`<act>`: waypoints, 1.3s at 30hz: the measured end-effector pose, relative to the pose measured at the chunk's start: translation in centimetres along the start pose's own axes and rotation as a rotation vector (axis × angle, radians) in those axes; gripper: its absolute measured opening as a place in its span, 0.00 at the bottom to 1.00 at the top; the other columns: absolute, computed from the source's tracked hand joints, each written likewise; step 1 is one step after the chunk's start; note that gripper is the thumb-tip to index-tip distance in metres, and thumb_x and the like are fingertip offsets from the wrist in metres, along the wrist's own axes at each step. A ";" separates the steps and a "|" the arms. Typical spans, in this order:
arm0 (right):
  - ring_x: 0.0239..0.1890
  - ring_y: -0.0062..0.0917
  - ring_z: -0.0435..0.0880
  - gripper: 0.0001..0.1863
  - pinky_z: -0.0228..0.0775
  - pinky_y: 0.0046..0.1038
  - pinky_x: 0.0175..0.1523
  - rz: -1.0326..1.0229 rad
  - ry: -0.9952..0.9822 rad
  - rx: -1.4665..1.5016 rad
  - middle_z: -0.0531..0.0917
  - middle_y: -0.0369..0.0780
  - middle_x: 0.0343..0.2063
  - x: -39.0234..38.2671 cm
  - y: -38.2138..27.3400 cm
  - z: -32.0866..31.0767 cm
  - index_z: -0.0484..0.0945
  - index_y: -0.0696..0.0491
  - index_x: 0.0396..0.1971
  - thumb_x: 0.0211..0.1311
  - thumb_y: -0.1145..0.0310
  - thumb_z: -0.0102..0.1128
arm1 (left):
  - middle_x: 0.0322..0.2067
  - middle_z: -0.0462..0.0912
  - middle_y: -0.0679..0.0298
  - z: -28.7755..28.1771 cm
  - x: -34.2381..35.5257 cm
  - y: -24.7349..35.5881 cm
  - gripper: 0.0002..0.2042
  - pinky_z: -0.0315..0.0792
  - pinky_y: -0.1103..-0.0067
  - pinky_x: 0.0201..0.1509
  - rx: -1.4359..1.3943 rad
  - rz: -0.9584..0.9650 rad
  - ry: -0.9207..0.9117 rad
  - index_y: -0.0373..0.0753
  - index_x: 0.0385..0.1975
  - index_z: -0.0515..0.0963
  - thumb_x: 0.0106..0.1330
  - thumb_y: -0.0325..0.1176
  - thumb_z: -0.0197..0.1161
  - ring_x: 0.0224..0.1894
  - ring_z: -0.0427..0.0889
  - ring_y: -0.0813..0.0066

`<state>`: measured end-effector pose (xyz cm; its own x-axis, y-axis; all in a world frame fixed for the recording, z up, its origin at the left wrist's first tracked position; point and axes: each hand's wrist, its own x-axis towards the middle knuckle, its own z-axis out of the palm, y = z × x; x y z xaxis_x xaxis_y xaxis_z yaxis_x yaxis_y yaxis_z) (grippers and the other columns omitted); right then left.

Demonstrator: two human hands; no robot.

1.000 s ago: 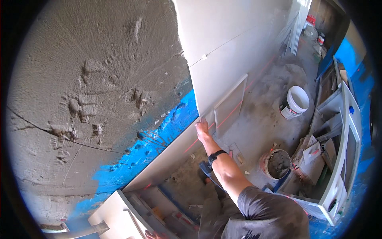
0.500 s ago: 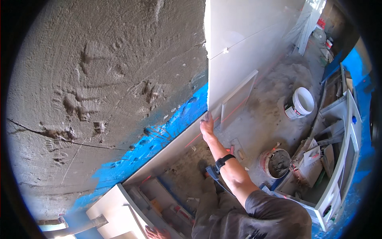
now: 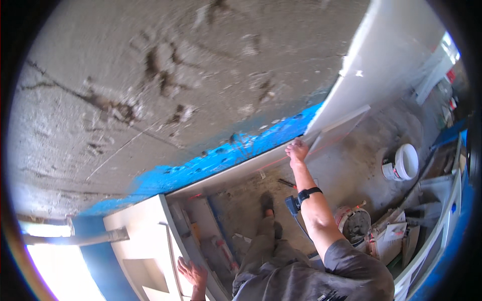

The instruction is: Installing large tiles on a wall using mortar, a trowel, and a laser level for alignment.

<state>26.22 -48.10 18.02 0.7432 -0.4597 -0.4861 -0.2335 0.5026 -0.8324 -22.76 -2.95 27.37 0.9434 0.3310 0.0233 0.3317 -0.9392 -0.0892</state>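
Observation:
My right hand (image 3: 297, 150) reaches forward to the top edge of a low row of beige tile (image 3: 241, 169) along the foot of the wall, near the corner. Its fingers are curled; whether anything is in them I cannot make out. My left hand (image 3: 192, 272) is open, fingers spread, at the edge of a pale box-like panel structure (image 3: 135, 220). Above the tile row runs a bright blue coated band (image 3: 226, 154), and over it the wall is covered in rough grey mortar (image 3: 201, 75) with gouges. Large pale tiles (image 3: 381, 65) cover the adjoining wall.
A loose tile (image 3: 341, 125) leans against the right-hand wall. On the dusty floor stand a white bucket (image 3: 405, 161) and a bucket of grey mix (image 3: 355, 226). Tile offcuts (image 3: 394, 231) fill a white frame at the right. A pipe (image 3: 100, 238) juts out at lower left.
The view has swung so the wall corner and buckets lie farther right. My left hand has come further into view, fingers spread. My right hand stays by the tile row's top edge.

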 end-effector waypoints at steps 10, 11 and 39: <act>0.12 0.15 0.68 0.18 0.63 0.23 0.16 -0.223 0.033 -0.160 0.66 0.29 0.14 -9.2 12.2 7.8 0.69 0.50 0.24 0.78 0.59 0.54 | 0.66 0.61 0.38 -0.8 0.2 0.6 0.15 0.55 0.45 0.72 -0.052 -0.028 -0.023 0.30 0.38 0.78 0.52 0.32 0.66 0.71 0.57 0.37; 0.12 0.15 0.69 0.20 0.63 0.23 0.15 -0.223 -0.004 -0.117 0.66 0.30 0.14 -11.7 13.5 9.4 0.69 0.50 0.24 0.78 0.58 0.54 | 0.66 0.61 0.40 -0.9 -0.1 0.2 0.16 0.56 0.46 0.72 -0.014 -0.030 -0.023 0.31 0.38 0.79 0.52 0.33 0.67 0.71 0.58 0.39; 0.43 0.47 0.85 0.16 0.77 0.50 0.45 -0.549 -0.528 -1.526 0.86 0.49 0.42 -17.0 6.5 -17.1 0.81 0.53 0.44 0.65 0.61 0.53 | 0.67 0.62 0.36 1.5 -1.8 -2.0 0.17 0.53 0.47 0.73 -0.008 0.004 0.131 0.29 0.36 0.78 0.47 0.32 0.64 0.71 0.57 0.35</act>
<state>1.38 -49.52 16.34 0.9734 0.1057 -0.2034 -0.0085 -0.8702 -0.4926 -25.11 -1.51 26.01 0.9376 0.3124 0.1530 0.3270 -0.9415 -0.0815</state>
